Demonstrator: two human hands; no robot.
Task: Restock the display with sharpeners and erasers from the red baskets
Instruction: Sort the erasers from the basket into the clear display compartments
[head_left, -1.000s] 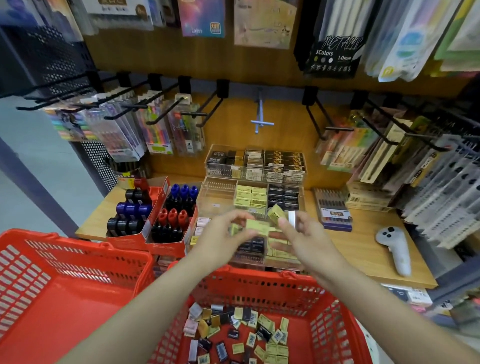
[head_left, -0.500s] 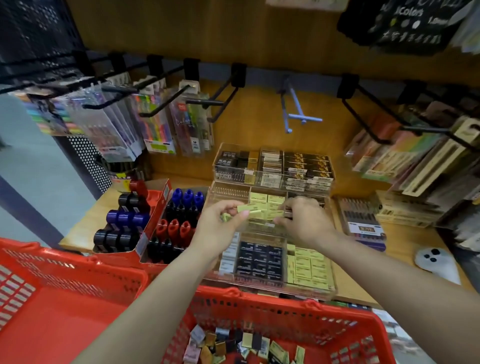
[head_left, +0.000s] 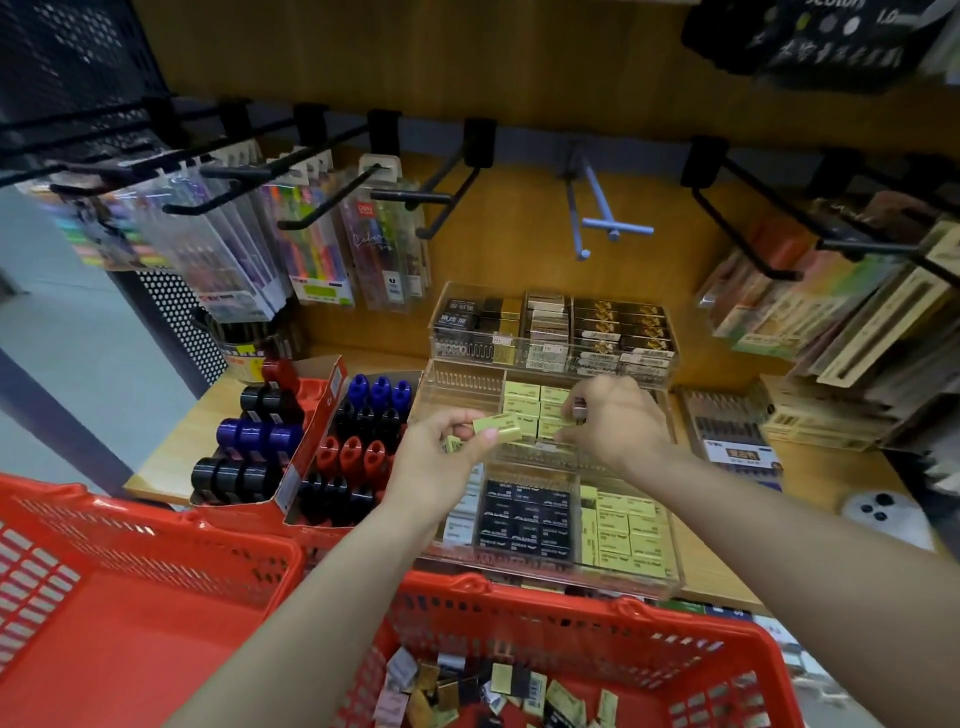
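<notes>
Head view: left hand (head_left: 447, 447) pinched a yellow eraser (head_left: 497, 429) between thumb and fingers, with what looked like a second one tucked lower in the palm, held just left of the middle clear tray (head_left: 457, 395), probably waiting its turn. Right hand (head_left: 613, 421) reached into that tray's stack of yellow erasers (head_left: 530, 405), fingers curled down; it seemed to be seating a piece in the row, but whether it gripped anything could not be told. Near tray (head_left: 670, 571) held black and yellow erasers, fairly full. Far tray (head_left: 550, 332) was packed with dark boxes. Near red basket (head_left: 597, 623) sat under the arms with loose stock in it, close for short reaches. Left red basket (head_left: 130, 571) showed no items. Marker boxes (head_left: 311, 441) stood left of the trays.
</notes>
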